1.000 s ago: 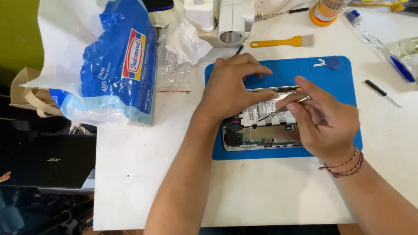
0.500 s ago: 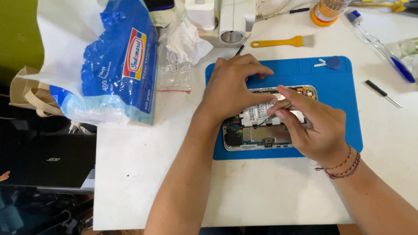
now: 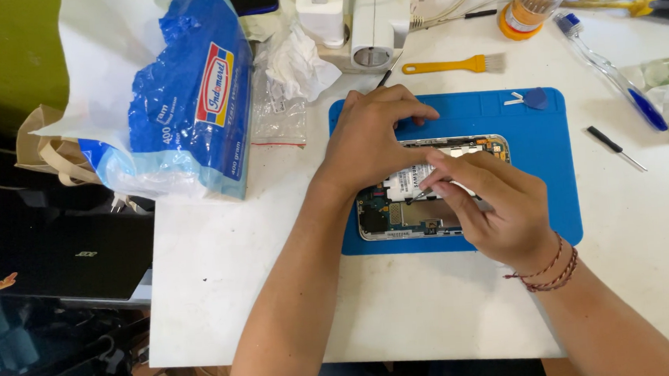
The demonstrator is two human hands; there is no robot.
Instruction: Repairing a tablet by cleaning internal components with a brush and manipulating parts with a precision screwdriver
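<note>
Blue mat (image 3: 549, 159) carries the opened phone (image 3: 428, 198), long axis left-right; left hand (image 3: 370, 139) presses its upper-left edge, right hand (image 3: 498, 209) pinches tweezers (image 3: 420, 193) pointing leftward inside.

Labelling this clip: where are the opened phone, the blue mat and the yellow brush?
opened phone (image 3: 398, 221), head view, exposed circuit board
blue mat (image 3: 550, 167), head view, bare right part
yellow brush (image 3: 443, 67), head view, handle

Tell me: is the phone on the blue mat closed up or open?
Open. The phone lies with its back cover off on the blue mat, circuit board exposed; left hand steadies it, right hand holds a thin tool inside.
</note>
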